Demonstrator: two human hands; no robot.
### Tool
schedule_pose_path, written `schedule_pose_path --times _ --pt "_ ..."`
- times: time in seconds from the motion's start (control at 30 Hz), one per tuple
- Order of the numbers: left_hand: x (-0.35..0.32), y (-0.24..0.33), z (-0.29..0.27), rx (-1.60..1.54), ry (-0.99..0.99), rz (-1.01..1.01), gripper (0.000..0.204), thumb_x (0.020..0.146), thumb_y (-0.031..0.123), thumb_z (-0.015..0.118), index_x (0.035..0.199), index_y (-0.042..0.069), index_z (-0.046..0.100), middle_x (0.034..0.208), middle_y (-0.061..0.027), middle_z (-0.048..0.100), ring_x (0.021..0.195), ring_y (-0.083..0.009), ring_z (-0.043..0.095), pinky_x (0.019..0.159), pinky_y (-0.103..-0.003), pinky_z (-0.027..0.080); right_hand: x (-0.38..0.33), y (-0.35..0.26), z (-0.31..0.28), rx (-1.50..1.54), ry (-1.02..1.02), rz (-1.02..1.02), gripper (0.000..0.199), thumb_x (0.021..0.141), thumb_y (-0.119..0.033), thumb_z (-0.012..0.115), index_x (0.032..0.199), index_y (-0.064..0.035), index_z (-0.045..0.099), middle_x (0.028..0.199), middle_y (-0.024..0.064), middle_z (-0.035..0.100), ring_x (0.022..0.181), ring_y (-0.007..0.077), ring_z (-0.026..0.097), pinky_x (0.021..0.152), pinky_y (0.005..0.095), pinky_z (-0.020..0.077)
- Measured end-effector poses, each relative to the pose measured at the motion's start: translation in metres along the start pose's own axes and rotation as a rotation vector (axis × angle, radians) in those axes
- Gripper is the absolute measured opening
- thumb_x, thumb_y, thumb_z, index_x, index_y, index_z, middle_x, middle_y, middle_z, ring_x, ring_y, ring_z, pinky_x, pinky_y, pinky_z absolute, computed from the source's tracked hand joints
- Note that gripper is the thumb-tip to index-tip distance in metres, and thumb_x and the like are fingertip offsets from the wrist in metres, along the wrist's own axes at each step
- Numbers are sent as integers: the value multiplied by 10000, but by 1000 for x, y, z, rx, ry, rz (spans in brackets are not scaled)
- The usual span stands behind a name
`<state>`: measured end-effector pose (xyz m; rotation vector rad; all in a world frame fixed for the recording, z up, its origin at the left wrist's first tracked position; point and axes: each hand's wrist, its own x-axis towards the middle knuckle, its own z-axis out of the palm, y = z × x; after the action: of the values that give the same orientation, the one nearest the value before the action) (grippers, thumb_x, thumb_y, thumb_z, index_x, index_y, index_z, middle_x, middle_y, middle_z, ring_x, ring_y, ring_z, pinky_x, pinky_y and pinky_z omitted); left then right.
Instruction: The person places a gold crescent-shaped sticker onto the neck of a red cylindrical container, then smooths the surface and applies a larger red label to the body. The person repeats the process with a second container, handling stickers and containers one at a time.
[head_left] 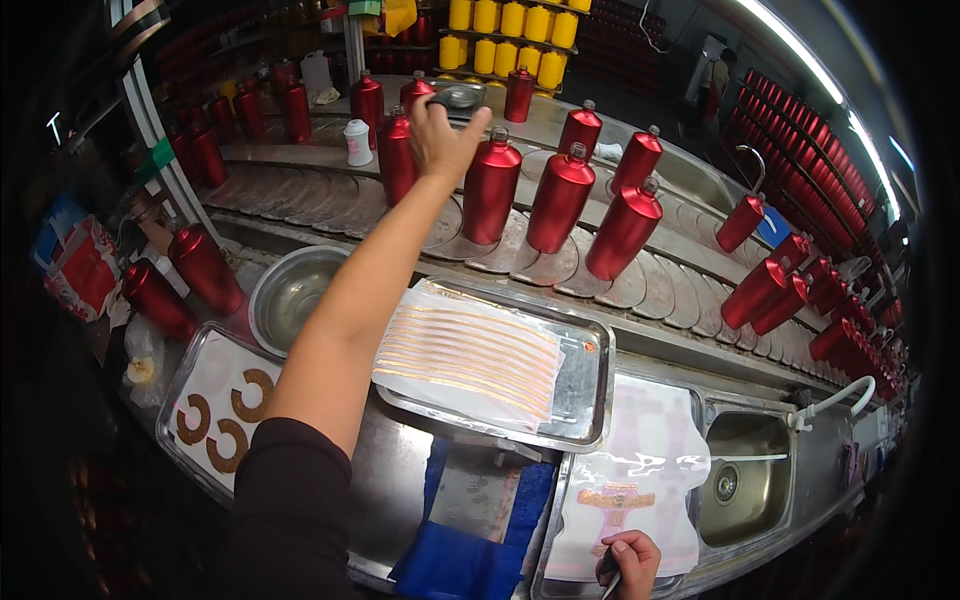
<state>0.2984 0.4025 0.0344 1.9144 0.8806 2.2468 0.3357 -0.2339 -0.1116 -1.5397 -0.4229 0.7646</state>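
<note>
My left hand (447,140) stretches far over the work line, fingers apart, between two red bottles (491,195) (398,160). A small metal tray with a round dish (462,97) lies just beyond its fingertips. The fingertips are partly hidden, and I see nothing held in them. Low at the right, my right hand (634,563) is closed around a slim tool (612,586), dark where gripped and pale along its length; its exact kind is unclear. Beside that hand lies a clear-coated sheet with a gold and pink T-shaped decal (616,500).
Overlapping metal plates (540,262) carry more red bottles (625,230). In front are a tray (603,400) with gold-striped sheets (470,350), a steel bowl (290,290), gold ring-shaped decals (228,445), a blue cloth (450,565) and a sink (750,500) with a white faucet (838,402).
</note>
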Motion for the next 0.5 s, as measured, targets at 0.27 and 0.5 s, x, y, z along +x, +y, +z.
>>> schedule_pose_path --times 0.27,0.5 --pt "28 -76 -13 -54 -280 -483 551 728 558 796 965 66 732 1005 -180 748 987 -353 698 904 -422 510 2 1 5 -10 33 19 168 964 -150 625 1009 -17 716 701 0 617 527 45 482 487 209 353" --pt "2 -84 -26 -320 29 -603 375 807 382 797 950 40 741 918 -103 747 886 -243 690 829 -381 522 -5 -9 11 -17 21 47 157 966 -154 628 987 -23 713 704 -16 601 548 42 475 504 204 350"
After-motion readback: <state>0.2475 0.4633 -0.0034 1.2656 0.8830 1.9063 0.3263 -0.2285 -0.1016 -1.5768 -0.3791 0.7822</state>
